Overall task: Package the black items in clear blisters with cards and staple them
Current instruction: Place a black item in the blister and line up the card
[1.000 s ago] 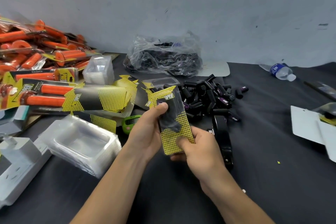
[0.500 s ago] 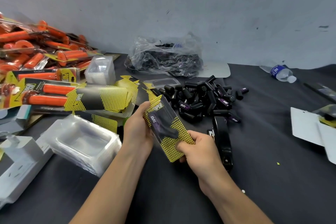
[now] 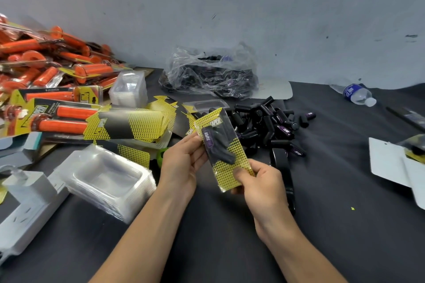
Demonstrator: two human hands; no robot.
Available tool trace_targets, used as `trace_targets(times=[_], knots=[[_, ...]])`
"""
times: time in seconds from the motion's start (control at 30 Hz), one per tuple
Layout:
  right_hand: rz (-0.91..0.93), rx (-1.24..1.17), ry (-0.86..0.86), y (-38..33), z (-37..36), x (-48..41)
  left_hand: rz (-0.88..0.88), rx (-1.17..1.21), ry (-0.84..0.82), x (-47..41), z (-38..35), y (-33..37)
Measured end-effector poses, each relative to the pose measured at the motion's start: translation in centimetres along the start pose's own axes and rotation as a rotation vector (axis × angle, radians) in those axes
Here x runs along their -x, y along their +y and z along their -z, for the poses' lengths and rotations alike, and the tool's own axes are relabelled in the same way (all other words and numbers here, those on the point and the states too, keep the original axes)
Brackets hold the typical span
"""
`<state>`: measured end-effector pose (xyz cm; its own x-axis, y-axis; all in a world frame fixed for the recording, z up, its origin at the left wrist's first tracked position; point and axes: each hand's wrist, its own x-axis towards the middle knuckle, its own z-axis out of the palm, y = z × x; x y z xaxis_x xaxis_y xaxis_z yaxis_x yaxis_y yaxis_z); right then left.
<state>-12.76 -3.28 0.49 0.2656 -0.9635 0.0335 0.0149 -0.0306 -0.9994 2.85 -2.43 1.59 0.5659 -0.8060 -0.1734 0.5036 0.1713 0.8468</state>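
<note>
Both hands hold one blister pack (image 3: pixel 222 145): a clear blister over a yellow-and-black card with black items inside. My left hand (image 3: pixel 184 163) grips its left edge near the top. My right hand (image 3: pixel 259 181) pinches its lower end with the thumb on the card. A pile of loose black items (image 3: pixel 266 122) lies just behind on the dark cloth. A black stapler (image 3: pixel 281 167) lies to the right of my right hand, partly hidden by it. A stack of clear blisters (image 3: pixel 105 179) sits at the left, with loose yellow cards (image 3: pixel 128 126) behind it.
Packaged orange grips (image 3: pixel 46 80) are heaped at the far left. A plastic bag of black items (image 3: pixel 211 73) sits by the wall. A water bottle (image 3: pixel 356 94) lies at the back right, white cards (image 3: pixel 388 163) at the right edge, a white power strip (image 3: pixel 25 209) at the lower left.
The pack has turned a little more upright between my hands, and my left fingers have shifted along its left edge. My right hand keeps its pinch on the lower end.
</note>
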Motion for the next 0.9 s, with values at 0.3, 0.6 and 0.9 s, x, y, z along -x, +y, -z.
trace_targets(times=[0.3,0.6,0.9], knots=[[0.063,0.199,-0.053,-0.2,0.3,0.2,-0.201,-0.191,0.010,1.3,-0.7,0.1],[0.052,0.066,-0.006,0.1,0.3,-0.1,-0.250,-0.251,-0.200,2.1,-0.6,0.2],[-0.154,0.029,-0.220,-0.4,-0.2,0.7,-0.206,-0.212,0.094,1.3,-1.0,-0.2]])
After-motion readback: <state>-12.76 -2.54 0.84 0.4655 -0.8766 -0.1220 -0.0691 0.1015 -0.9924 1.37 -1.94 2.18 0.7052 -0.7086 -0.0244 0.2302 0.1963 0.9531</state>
